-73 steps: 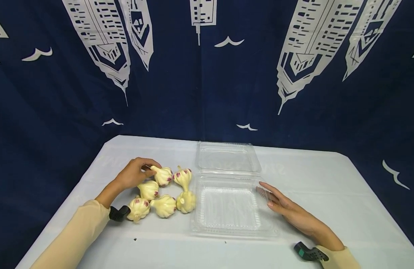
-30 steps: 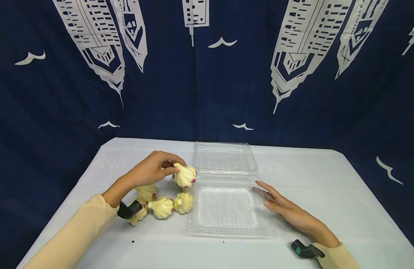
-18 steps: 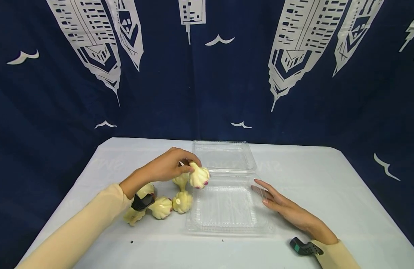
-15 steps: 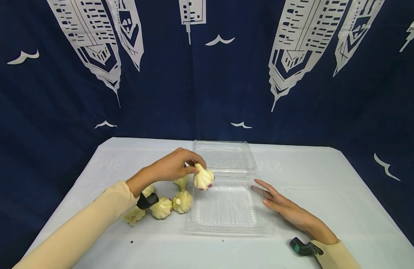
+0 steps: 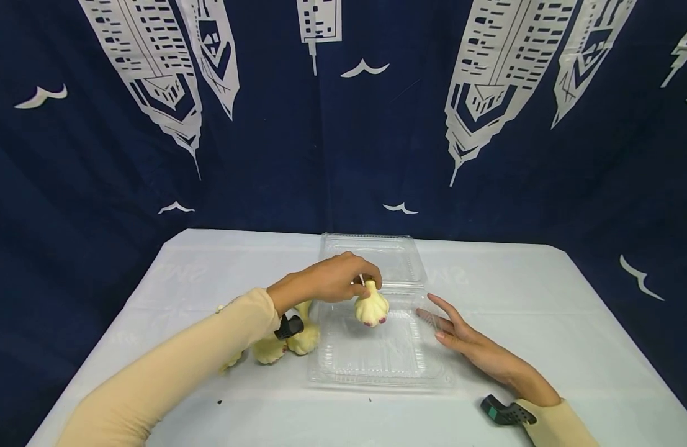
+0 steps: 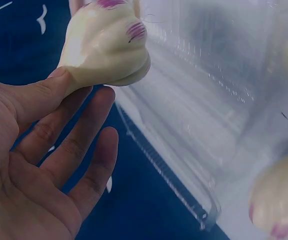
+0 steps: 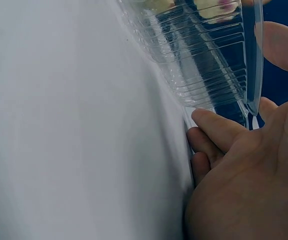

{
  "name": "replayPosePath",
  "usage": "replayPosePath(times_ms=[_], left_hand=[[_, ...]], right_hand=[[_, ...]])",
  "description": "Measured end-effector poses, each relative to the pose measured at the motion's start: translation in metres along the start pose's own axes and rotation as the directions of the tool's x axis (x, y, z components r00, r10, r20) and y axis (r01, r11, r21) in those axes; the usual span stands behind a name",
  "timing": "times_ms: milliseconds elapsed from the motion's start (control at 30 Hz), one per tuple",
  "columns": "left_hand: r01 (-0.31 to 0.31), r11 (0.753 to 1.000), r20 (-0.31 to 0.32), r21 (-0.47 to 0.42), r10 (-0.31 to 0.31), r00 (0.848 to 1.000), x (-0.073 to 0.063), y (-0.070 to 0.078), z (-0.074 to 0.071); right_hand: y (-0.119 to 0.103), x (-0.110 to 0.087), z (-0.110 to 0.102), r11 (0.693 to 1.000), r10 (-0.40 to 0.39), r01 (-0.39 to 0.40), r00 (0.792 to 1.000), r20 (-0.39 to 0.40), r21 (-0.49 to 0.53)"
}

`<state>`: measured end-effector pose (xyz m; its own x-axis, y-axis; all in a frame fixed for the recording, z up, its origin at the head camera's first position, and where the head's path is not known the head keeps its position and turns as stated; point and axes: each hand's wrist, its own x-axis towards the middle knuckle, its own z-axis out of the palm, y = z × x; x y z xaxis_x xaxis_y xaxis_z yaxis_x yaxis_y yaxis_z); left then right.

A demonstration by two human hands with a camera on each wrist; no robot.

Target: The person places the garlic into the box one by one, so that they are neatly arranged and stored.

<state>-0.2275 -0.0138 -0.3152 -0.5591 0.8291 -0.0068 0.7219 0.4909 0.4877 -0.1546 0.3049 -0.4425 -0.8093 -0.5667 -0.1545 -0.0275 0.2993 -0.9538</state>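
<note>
In the head view my left hand (image 5: 343,278) pinches a garlic bulb (image 5: 372,310) by its neck, over the base of a clear plastic clamshell container (image 5: 377,382). The left wrist view has the thumb and index finger on the neck of this cream bulb (image 6: 104,45) with purple marks; the other fingers are spread. At the container's right side is my right hand (image 5: 466,338), fingers extended. In the right wrist view its thumb is at the clear rim (image 7: 254,75) and its fingers lie against the outer wall, low by the table.
The container's lid (image 5: 377,254) lies folded back behind the base. Left of the container rest more garlic bulbs (image 5: 304,340), partly hidden by the left sleeve (image 5: 209,347). A dark speck (image 5: 220,402) lies on the white table (image 5: 522,292), before a navy printed curtain (image 5: 377,149).
My left hand has lifted the garlic bulb from the back of the group and carried it rightward over the container base. The right hand stays at the container's side, its fingers slightly more spread.
</note>
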Motion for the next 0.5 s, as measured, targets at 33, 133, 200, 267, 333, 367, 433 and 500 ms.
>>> replayPosePath(times_ms=[33, 133, 200, 267, 333, 367, 433, 500], left_hand=[[0.003, 1.000, 0.005, 0.000, -0.003, 1.000, 0.004, 0.000, 0.002], [0.011, 1.000, 0.019, -0.001, -0.011, 1.000, 0.016, 0.002, 0.008], [0.010, 1.000, 0.033, -0.005, -0.010, 0.999, 0.023, 0.003, 0.011], [-0.001, 1.000, 0.050, -0.007, 0.002, 0.999, 0.030, 0.004, 0.013], [-0.021, 1.000, 0.063, -0.024, 0.022, 0.998, 0.038, 0.004, 0.014], [-0.028, 0.999, 0.068, -0.037, 0.030, 0.997, 0.041, 0.004, 0.015], [-0.034, 0.997, 0.076, -0.065, 0.039, 0.996, 0.048, 0.004, 0.016], [-0.029, 0.995, 0.084, -0.091, 0.037, 0.996, 0.053, 0.004, 0.018]], right_hand=[[0.000, 0.000, 0.000, 1.000, -0.004, 0.004, 1.000, 0.005, 0.015], [0.001, 0.001, 0.002, 0.999, -0.002, 0.002, 1.000, 0.013, 0.044], [0.001, 0.000, 0.002, 0.999, -0.001, 0.000, 1.000, 0.015, 0.049], [0.001, 0.000, 0.002, 0.999, -0.005, 0.004, 1.000, 0.014, 0.041], [0.001, -0.001, 0.002, 0.999, -0.007, 0.006, 1.000, 0.012, 0.036], [0.001, -0.001, 0.001, 0.999, -0.009, 0.009, 1.000, 0.013, 0.036], [0.001, -0.001, 0.001, 0.999, -0.010, 0.010, 1.000, 0.015, 0.039], [0.001, 0.000, 0.001, 0.999, -0.006, 0.005, 1.000, 0.019, 0.042]])
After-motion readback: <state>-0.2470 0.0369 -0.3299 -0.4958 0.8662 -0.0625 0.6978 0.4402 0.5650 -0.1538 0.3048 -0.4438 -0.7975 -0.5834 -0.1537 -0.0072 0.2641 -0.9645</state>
